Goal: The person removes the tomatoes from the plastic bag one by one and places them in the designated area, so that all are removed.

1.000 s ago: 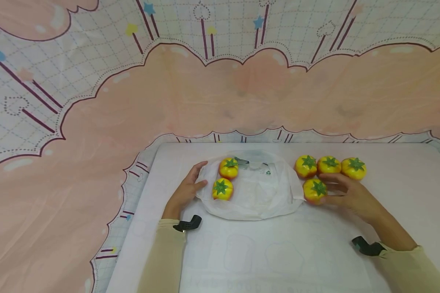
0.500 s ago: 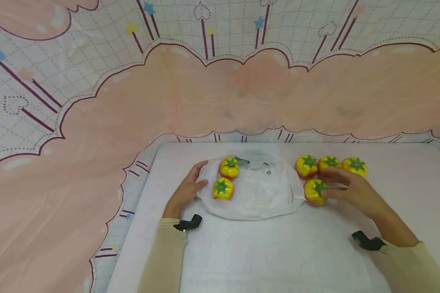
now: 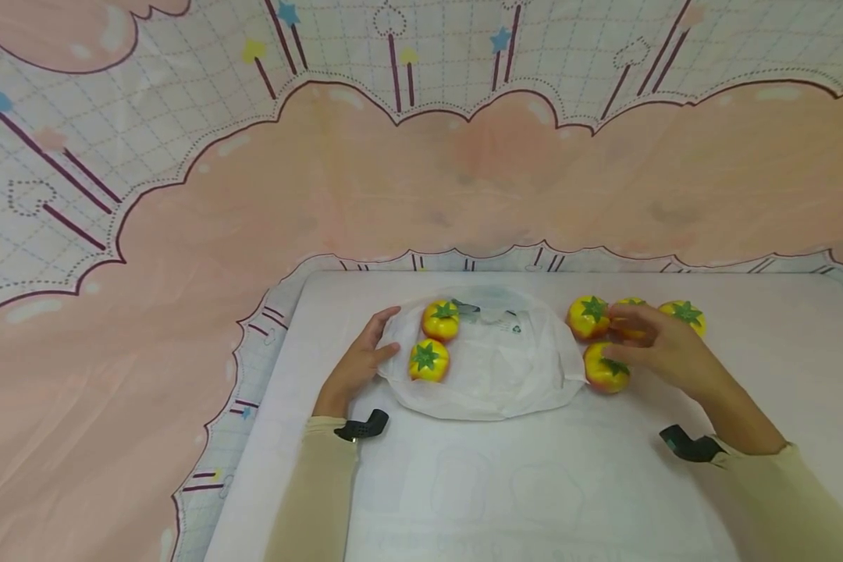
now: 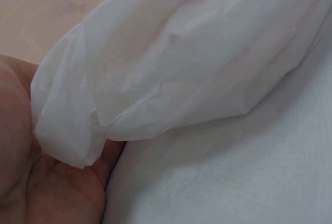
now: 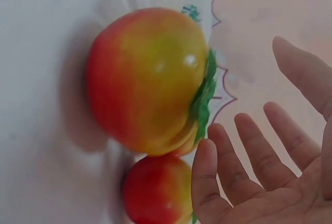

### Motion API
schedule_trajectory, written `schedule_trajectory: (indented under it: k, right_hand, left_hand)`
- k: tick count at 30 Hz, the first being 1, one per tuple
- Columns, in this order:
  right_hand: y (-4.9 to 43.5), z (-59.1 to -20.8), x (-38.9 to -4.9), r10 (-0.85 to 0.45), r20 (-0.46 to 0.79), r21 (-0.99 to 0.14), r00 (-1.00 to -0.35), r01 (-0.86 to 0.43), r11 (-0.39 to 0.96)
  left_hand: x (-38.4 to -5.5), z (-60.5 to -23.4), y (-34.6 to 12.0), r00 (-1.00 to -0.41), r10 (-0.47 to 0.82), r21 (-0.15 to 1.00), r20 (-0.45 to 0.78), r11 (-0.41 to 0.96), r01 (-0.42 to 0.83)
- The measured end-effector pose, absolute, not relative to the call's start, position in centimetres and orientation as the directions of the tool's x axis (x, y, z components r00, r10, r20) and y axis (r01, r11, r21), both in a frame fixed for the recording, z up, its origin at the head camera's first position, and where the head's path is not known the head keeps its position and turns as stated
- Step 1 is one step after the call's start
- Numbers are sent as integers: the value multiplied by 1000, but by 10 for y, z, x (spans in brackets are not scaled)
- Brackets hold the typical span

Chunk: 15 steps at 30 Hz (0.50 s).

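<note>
A white plastic bag (image 3: 506, 375) lies spread on the table, with two yellow-red tomatoes (image 3: 428, 361) at its left part; whether they are inside or on top, I cannot tell. My left hand (image 3: 357, 361) stays at the bag's left edge, thumb and fingers apart. In the left wrist view the white plastic (image 4: 171, 68) lies against the palm. My right hand (image 3: 663, 351) hovers over a tomato (image 3: 606, 376) at the bag's right edge and hides part of it. The right wrist view shows extended fingers (image 5: 249, 156) beside a large, close tomato (image 5: 145, 79), holding nothing.
Behind my right hand, a row of tomatoes runs along the table: one at the left (image 3: 588, 318), one mostly covered (image 3: 631, 332), one at the right (image 3: 684, 314). A patterned pink curtain (image 3: 464, 187) hangs behind the white table (image 3: 534, 499).
My right hand has lifted off the front tomato and moved slightly up and left, now covering more of the middle back tomato. The left hand and bag are nearly unchanged.
</note>
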State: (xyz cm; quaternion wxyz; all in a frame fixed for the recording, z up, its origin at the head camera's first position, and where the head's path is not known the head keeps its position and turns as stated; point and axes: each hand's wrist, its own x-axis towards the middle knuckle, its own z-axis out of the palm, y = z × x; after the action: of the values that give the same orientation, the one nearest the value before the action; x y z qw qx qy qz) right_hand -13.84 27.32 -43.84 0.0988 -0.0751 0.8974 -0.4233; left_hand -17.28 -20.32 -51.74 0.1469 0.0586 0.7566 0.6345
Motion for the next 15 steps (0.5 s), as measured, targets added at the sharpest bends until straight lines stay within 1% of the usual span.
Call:
schedule_trajectory:
  k: [4,9,15]
  right_hand:
    - [265,-437,-143,-219,-95,-784,-971,-63,618]
    - [252,-436,-149,-251,-57,-813,-966,-101,573]
    - [231,-431,-154,-277,-89,-843,-957,-76,532]
  left_hand:
    - [-173,-518,-204,-949,278,978,-147,184,-97]
    - [-173,-518,-204,-949,278,978,-149,184,-100]
    - [-173,-517,-204,-947,285,978,-151,181,-101]
